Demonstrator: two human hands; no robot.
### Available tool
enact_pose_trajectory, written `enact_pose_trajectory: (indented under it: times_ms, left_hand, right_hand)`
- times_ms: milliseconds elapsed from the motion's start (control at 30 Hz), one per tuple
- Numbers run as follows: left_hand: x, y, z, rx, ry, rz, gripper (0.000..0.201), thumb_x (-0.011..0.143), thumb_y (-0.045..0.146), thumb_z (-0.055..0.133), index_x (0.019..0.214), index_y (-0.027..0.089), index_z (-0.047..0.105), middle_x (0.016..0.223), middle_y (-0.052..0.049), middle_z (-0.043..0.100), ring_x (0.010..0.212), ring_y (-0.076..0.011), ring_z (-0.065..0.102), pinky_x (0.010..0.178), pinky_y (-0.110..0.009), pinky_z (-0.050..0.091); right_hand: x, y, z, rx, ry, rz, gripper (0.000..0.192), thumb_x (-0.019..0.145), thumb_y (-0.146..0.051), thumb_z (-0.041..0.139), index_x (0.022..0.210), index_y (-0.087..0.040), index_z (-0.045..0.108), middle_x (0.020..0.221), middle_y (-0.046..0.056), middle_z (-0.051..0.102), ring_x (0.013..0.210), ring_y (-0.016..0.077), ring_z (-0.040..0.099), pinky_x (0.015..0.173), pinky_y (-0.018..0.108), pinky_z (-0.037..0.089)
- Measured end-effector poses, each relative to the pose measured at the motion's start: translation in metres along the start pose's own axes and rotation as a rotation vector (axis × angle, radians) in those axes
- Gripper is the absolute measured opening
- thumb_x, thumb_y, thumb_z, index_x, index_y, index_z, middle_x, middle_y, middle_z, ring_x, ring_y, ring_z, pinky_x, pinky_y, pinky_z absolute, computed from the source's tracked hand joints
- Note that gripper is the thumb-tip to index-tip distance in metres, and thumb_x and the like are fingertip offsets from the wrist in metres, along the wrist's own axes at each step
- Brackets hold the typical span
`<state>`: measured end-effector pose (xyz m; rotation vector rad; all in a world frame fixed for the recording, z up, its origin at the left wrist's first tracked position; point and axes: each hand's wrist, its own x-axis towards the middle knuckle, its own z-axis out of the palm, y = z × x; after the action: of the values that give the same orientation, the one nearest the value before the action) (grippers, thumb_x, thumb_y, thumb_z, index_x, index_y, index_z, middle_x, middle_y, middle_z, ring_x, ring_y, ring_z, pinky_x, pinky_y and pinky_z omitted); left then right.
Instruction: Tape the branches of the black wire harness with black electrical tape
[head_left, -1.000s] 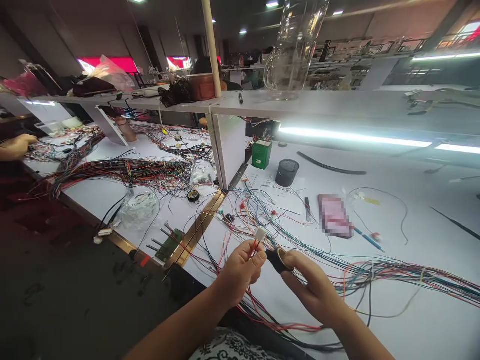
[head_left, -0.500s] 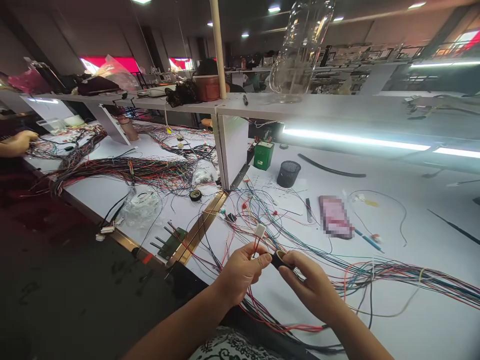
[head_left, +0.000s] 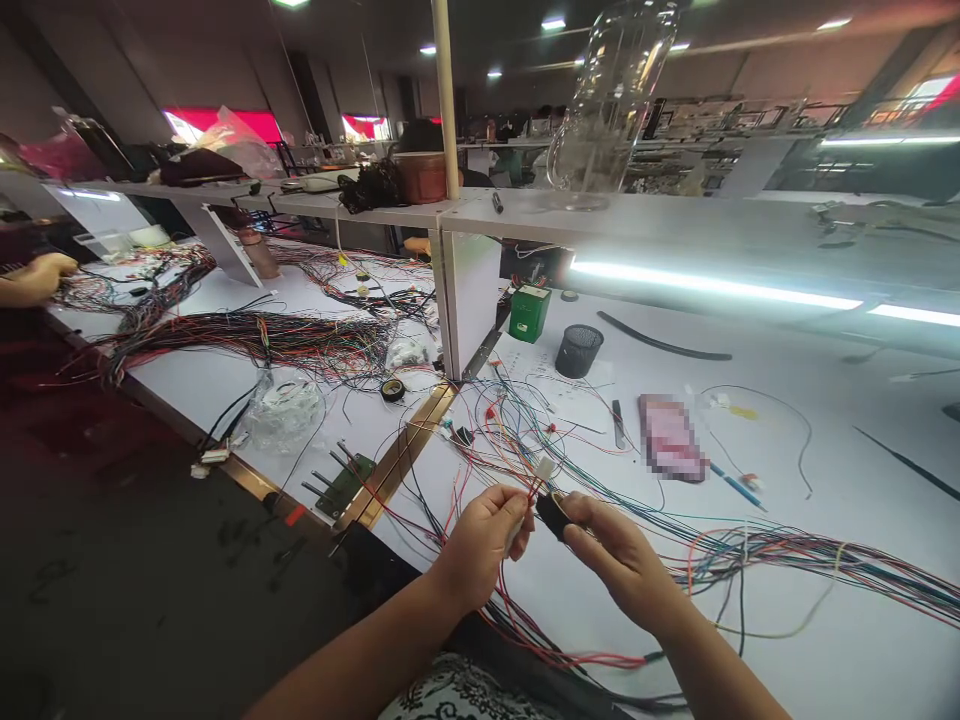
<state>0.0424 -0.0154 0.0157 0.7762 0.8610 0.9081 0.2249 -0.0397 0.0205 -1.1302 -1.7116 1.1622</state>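
My left hand (head_left: 484,540) pinches red wires just below a white connector (head_left: 544,468), which tilts to the right above my fingertips. Close beside it, my right hand (head_left: 619,555) is closed on a roll of black tape (head_left: 553,515), held between thumb and fingers. The roll sits right by the wires; whether a strip of tape joins them I cannot tell. More red wires (head_left: 517,620) run down below my left hand along the table's front edge. A long bundle of coloured wires (head_left: 795,550) lies on the table behind and to the right of my hands.
A green box (head_left: 529,313), a black mesh cup (head_left: 579,352), a pink pixelated item (head_left: 671,438) and a blue pen (head_left: 739,487) lie farther back. At left stand a pegged green block (head_left: 341,485), a second tape roll (head_left: 392,389) and wire heaps (head_left: 262,340). Another person's hand (head_left: 45,275) shows far left.
The white connector has moved right and now tilts over. My left fingers have shifted on the wires, and the tape roll has turned in my right hand.
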Motion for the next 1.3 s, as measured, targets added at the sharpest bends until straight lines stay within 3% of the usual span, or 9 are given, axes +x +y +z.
enact_pose_trajectory:
  times_ms: [267, 467, 767, 900, 1033, 1200, 1300]
  left_hand:
    - [-0.004, -0.004, -0.001, 0.142, -0.032, 0.032, 0.018, 0.088, 0.03, 0.05, 0.078, 0.016, 0.049, 0.069, 0.001, 0.054, 0.054, -0.0072, 0.042, 0.054, -0.024, 0.03]
    - [-0.004, -0.004, 0.0, 0.044, -0.029, -0.02, 0.003, 0.078, 0.018, 0.047, 0.076, 0.016, 0.049, 0.067, 0.0, 0.054, 0.054, -0.0084, 0.043, 0.053, -0.025, 0.03]
    - [-0.004, -0.005, -0.003, 0.088, -0.053, 0.026, 0.031, 0.084, 0.043, 0.061, 0.073, 0.017, 0.048, 0.056, 0.004, 0.045, 0.051, -0.0072, 0.036, 0.052, -0.023, 0.026]
    - [-0.004, -0.004, -0.002, 0.047, -0.082, -0.038, 0.032, 0.083, 0.043, 0.061, 0.07, 0.015, 0.05, 0.06, 0.002, 0.05, 0.048, -0.0066, 0.036, 0.049, -0.024, 0.023]
    - [-0.002, -0.001, -0.004, 0.109, -0.203, -0.165, 0.032, 0.079, 0.042, 0.063, 0.066, 0.014, 0.054, 0.057, -0.001, 0.053, 0.044, -0.0058, 0.034, 0.046, -0.025, 0.018]
    - [0.006, -0.007, -0.007, 0.232, -0.338, -0.334, 0.028, 0.074, 0.038, 0.065, 0.065, 0.013, 0.057, 0.052, 0.001, 0.051, 0.041, -0.0052, 0.031, 0.045, -0.026, 0.014]
    - [0.01, -0.016, -0.007, 0.322, -0.352, -0.381, 0.024, 0.071, 0.034, 0.066, 0.062, 0.014, 0.057, 0.053, 0.001, 0.05, 0.043, -0.0061, 0.032, 0.046, -0.026, 0.015]
  right_hand:
    - [0.005, -0.002, 0.005, -0.103, 0.06, 0.038, 0.024, 0.094, -0.039, 0.043, 0.078, -0.021, 0.047, 0.073, -0.002, 0.045, 0.069, 0.0132, 0.04, 0.065, 0.027, 0.034]
    - [0.005, 0.001, 0.004, -0.161, 0.06, 0.046, 0.025, 0.093, -0.041, 0.044, 0.078, -0.021, 0.046, 0.074, -0.001, 0.047, 0.07, 0.0139, 0.043, 0.065, 0.027, 0.036]
    - [0.006, -0.003, 0.006, -0.231, 0.046, 0.003, 0.026, 0.093, -0.042, 0.042, 0.077, -0.022, 0.047, 0.074, 0.0, 0.05, 0.07, 0.015, 0.046, 0.066, 0.029, 0.041]
    - [0.003, 0.004, 0.005, -0.176, 0.044, 0.018, 0.027, 0.093, -0.047, 0.041, 0.1, -0.023, 0.05, 0.097, 0.007, 0.06, 0.09, 0.0202, 0.056, 0.079, 0.035, 0.047]
    - [0.005, 0.008, -0.001, -0.031, 0.034, 0.03, 0.044, 0.094, -0.053, 0.032, 0.127, -0.024, 0.036, 0.126, 0.014, 0.057, 0.118, 0.0259, 0.052, 0.097, 0.046, 0.042]
    - [0.016, -0.005, -0.01, 0.092, -0.084, 0.124, 0.054, 0.093, -0.057, 0.033, 0.134, -0.022, 0.027, 0.119, 0.017, 0.063, 0.111, 0.0266, 0.058, 0.088, 0.046, 0.049]
    - [0.022, -0.012, -0.012, 0.069, -0.117, 0.153, 0.057, 0.09, -0.05, 0.047, 0.136, -0.022, 0.027, 0.114, 0.015, 0.065, 0.103, 0.0241, 0.062, 0.084, 0.043, 0.051]
